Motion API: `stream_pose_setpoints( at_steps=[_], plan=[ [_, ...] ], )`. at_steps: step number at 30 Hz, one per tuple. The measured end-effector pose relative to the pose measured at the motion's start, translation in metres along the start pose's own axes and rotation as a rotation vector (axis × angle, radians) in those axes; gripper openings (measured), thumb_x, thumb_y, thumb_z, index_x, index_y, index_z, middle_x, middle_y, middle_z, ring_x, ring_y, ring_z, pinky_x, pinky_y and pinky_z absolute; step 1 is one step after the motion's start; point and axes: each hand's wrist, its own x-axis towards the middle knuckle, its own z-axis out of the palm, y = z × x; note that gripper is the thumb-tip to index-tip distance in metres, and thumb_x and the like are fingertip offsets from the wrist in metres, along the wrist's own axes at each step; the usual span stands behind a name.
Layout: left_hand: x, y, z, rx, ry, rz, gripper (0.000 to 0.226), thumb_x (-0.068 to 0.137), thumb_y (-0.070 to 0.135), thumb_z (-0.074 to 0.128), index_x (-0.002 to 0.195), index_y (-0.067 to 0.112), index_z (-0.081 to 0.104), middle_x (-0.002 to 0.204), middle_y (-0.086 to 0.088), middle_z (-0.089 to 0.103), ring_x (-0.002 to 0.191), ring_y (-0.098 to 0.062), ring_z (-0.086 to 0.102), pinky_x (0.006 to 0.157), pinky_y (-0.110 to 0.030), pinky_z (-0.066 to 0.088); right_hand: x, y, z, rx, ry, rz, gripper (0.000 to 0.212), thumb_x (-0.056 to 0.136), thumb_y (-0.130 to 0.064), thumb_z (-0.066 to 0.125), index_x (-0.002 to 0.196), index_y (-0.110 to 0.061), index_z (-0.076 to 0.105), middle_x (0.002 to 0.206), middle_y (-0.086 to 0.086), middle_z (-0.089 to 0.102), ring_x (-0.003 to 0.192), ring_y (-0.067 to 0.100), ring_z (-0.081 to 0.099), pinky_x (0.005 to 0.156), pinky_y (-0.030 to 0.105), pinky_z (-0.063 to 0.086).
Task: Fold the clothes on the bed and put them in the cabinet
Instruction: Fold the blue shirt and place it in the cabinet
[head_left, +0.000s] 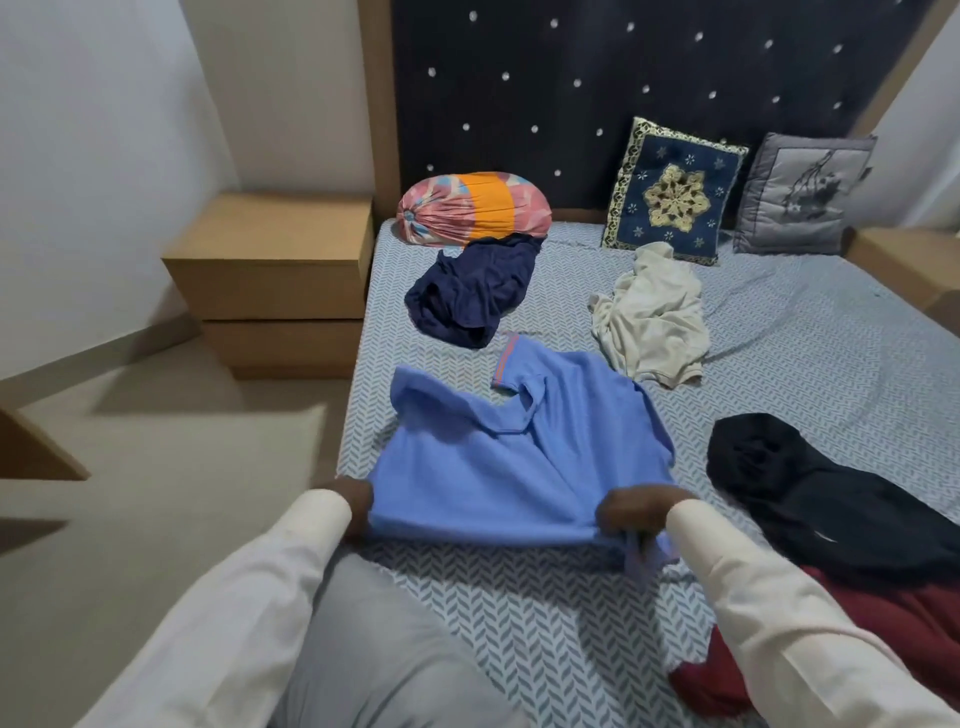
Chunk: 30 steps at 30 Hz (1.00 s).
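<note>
1. My left hand (355, 506) and right hand (638, 512) each curl round the near hem of the blue shirt (509, 467), low centre of frame. The right fingers are blurred, so that grip is my reading.
2. The hem is held taut between both hands, probably to flatten the cloth for folding.
3. The collar end rests on the bed (519, 634).
4. Awaiting folding: navy garment (472, 291) and cream garment (652, 317) above; black garment (789, 488) and maroon garment (909, 623) at right.
</note>
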Motion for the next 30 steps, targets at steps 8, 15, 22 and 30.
stream_pose_setpoints(
  at_steps=[8, 15, 22, 30],
  plan=[
    [-0.026, 0.013, -0.044, -0.204, -0.236, -0.069, 0.036, 0.1, 0.016, 0.046, 0.127, -0.006, 0.055, 0.129, -0.017, 0.061, 0.112, -0.026, 0.064, 0.092, -0.032, 0.05, 0.024, -0.002, -0.003, -0.292, 0.026, 0.087, 0.047, 0.09, -0.033, 0.06, 0.13, -0.009, 0.059, 0.13, 0.007, 0.063, 0.116, 0.026, 0.062, 0.095, 0.032, 0.048],
    [0.014, 0.003, -0.199, -1.858, 0.298, -0.015, 0.02, 0.1, 0.003, 0.034, 0.096, -0.002, 0.053, 0.085, -0.015, 0.053, 0.069, -0.026, 0.054, 0.054, -0.037, 0.054, 0.042, -0.012, -0.159, 1.124, 0.625, -0.248, 0.049, 0.072, -0.017, 0.055, 0.119, -0.003, 0.058, 0.106, 0.019, 0.061, 0.076, 0.016, 0.066, 0.069, 0.031, 0.051],
    [0.011, -0.052, -0.369, -1.519, 1.087, 0.241, 0.075, 0.071, 0.023, 0.031, 0.145, 0.036, 0.039, 0.146, -0.002, 0.046, 0.126, -0.027, 0.053, 0.096, -0.05, 0.052, -0.043, -0.047, -0.291, 1.059, 1.391, -0.427, 0.079, 0.08, 0.003, 0.04, 0.153, -0.028, 0.029, 0.147, 0.005, 0.036, 0.132, 0.021, 0.04, 0.11, 0.022, 0.029],
    [0.023, -0.049, -0.271, -0.742, 1.06, -0.006, 0.051, 0.089, 0.005, 0.042, 0.138, 0.019, 0.052, 0.147, -0.015, 0.031, 0.129, -0.037, 0.038, 0.107, -0.04, 0.034, -0.027, -0.022, -0.267, 0.267, 1.283, -0.151, 0.052, 0.085, -0.019, 0.06, 0.134, -0.02, 0.043, 0.121, 0.024, 0.058, 0.108, 0.045, 0.058, 0.084, 0.047, 0.048]
  ],
)
